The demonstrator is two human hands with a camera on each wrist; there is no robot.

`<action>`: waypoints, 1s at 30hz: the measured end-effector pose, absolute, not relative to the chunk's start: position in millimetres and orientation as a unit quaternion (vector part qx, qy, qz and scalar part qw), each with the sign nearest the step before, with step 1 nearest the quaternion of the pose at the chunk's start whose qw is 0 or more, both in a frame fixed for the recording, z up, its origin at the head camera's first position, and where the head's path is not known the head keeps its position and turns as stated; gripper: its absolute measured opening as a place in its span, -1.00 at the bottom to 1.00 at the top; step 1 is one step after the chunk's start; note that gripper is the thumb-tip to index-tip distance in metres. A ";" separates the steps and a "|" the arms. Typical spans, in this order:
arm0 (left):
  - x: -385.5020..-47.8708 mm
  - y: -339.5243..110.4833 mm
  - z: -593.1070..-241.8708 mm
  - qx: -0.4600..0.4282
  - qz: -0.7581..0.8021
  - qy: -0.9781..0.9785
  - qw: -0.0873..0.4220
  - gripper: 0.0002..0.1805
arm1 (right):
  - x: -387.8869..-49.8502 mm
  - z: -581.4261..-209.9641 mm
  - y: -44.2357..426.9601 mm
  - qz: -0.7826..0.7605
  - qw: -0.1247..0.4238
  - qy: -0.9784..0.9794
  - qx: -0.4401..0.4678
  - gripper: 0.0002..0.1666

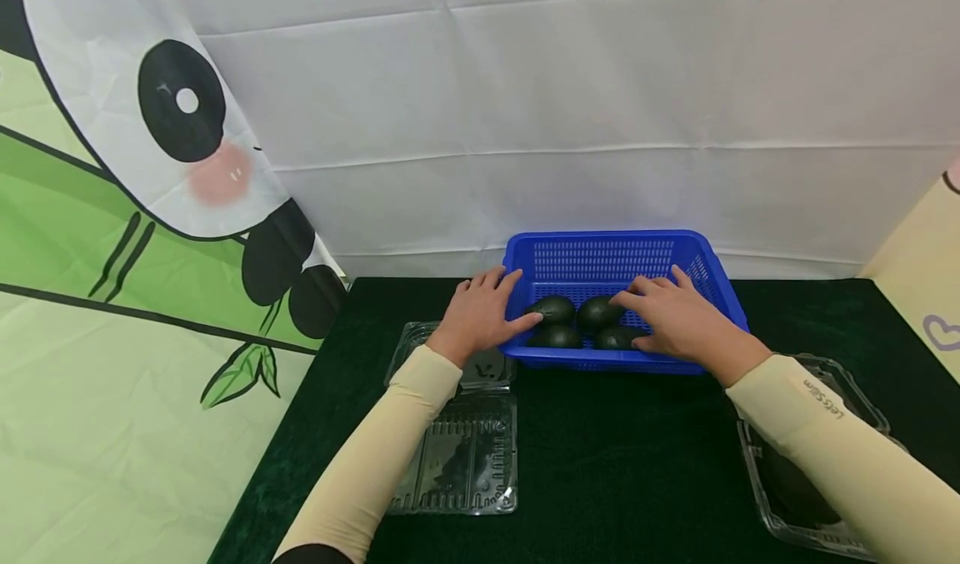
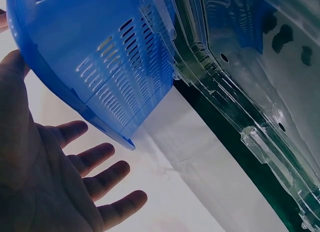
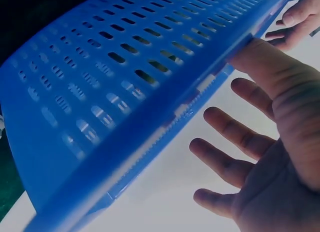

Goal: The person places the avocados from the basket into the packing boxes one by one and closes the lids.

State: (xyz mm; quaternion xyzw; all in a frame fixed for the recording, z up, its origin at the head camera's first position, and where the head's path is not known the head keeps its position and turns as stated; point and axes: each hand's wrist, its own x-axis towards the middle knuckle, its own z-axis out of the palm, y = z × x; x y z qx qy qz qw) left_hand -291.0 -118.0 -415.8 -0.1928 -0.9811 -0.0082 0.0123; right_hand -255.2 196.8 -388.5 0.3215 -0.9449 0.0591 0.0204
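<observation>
Several dark green, oval avocados lie in a blue perforated plastic basket. My left hand is at the basket's left end, fingers spread and thumb reaching over the rim toward the avocados. Above the basket's right part, my right hand has its fingers spread and its thumb close to the front right avocado. Whether that thumb touches the fruit I cannot tell. Both palms look empty in the wrist views, with the basket wall beside the right thumb.
A hinged clear plastic box lies open, left of the basket, partly behind my left forearm. Another clear box at the right, partly under my right sleeve, holds dark contents. A dark green cloth covers the table; a white sheet hangs behind.
</observation>
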 end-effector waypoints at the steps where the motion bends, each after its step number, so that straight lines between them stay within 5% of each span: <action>1: -291.1 -117.9 -415.9 -0.193 -0.007 -0.981 0.014 0.01 | -256.0 -389.3 196.1 0.060 0.020 -0.945 0.322 -0.30; 30: -289.6 -119.3 -418.6 -0.192 0.002 -0.981 0.022 0.02 | -276.9 -410.0 177.7 0.048 -0.027 -0.950 0.306 -0.31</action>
